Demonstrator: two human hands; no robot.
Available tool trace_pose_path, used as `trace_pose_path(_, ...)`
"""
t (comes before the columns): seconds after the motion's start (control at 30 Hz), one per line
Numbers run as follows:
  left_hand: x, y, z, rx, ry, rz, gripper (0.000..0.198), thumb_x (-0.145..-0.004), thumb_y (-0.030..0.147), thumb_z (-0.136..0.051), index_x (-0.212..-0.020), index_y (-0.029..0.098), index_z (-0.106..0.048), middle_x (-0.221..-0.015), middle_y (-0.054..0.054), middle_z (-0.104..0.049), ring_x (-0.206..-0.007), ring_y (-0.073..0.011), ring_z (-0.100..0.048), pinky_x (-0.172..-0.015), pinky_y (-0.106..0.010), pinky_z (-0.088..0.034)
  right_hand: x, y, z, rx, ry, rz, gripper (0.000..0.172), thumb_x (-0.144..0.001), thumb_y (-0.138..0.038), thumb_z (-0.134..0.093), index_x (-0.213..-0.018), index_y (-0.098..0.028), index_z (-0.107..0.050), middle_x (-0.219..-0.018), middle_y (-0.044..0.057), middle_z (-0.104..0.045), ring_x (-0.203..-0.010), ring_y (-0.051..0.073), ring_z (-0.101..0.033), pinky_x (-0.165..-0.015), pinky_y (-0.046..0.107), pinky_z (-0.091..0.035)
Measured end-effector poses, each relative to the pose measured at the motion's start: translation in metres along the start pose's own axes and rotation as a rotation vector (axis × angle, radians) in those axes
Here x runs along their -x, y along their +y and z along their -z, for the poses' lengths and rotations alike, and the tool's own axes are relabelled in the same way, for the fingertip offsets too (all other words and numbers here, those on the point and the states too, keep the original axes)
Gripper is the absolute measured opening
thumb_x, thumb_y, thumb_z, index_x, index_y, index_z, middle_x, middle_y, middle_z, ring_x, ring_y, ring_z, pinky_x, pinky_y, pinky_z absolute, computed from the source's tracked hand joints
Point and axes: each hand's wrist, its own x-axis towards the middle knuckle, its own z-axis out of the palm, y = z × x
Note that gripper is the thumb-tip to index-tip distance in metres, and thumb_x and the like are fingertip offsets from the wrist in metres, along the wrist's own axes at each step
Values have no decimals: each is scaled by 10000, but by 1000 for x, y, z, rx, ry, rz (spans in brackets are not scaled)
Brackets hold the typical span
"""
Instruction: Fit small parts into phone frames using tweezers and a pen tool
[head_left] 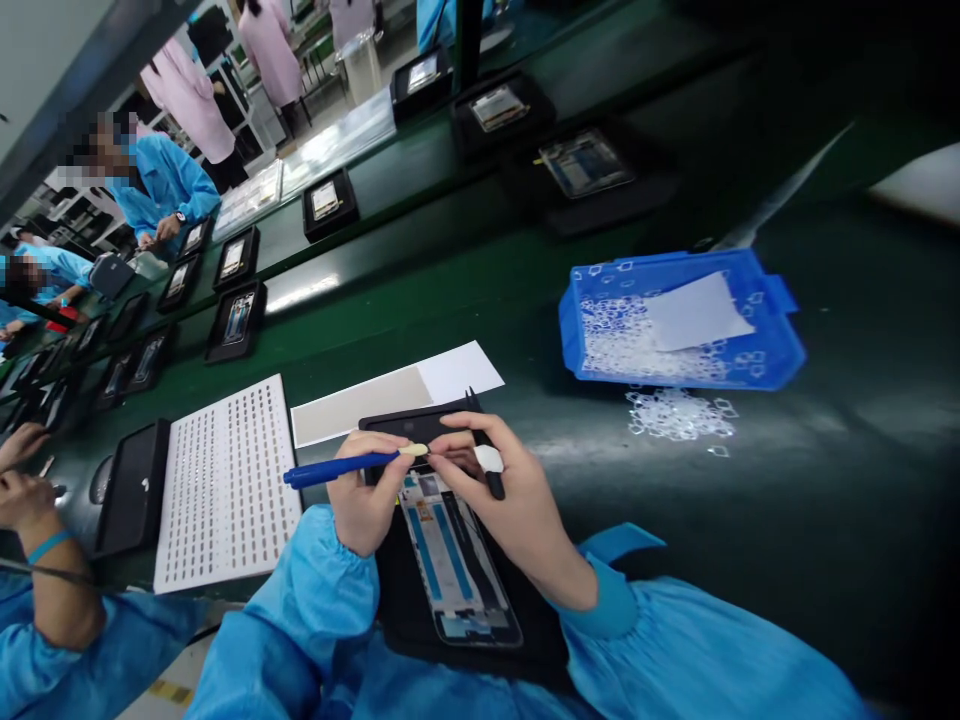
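My left hand [366, 492] is closed around a blue pen-like stick [330, 470] with a pale yellow tip, which points to the right. Black tweezers [491, 470] with a white wrap lie tucked in my right hand [517, 490]. My right thumb and fingertips are pinched close to the pale tip; anything tiny between them cannot be made out. Below both hands, a phone frame [454, 550] with blue strips inside rests in a black tray [397, 600]. The upper end of the frame is partly hidden by my fingers.
A blue bin [780, 350] holds many small clear ring-like pieces and a white sheet; more pieces [679, 415] lie before it. A white card [465, 370] sits behind my tray, a dotted white board [225, 490] to the left. Trayed phones line the bench; a co-worker's hand [26, 500] is at left.
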Motion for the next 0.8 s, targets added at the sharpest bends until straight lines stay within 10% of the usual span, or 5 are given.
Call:
trace_pose_path(0.4, -6, -1, -19, 340, 90, 593, 410, -745, 511, -744, -858, 183, -525, -753, -4, -670, -593, -114, -654, -538, -208, -548, -4, -4, 12, 103, 43, 97, 112, -820, -240, -590, -882, -227, -499, -767, -4, -625, -592, 125, -523, -596, 270, -487)
trace_pose_path(0.6, -7, -2, -12, 331, 135, 570, 402, -724, 475, -775, -847, 181, -530, -753, -4, -677, -576, -110, -654, -542, -204, -553, -44, -10, 87, 703, 415, 302, 143, -846, -278, -551, -982, -234, -555, -880, 62, -650, -857, 242, -612, -830, 413, -489)
trace_pose_path(0.8, -2, -6, -3, 209, 114, 481, 298, -763, 400, -751, -834, 168, -579, -766, -16, -690, -649, -134, -690, -574, -207, -569, -83, -22, 153, 1193, 222, 168, 185, -744, -127, -551, -873, -222, -643, -650, 61, -549, -878, 324, -587, -913, 536, -412)
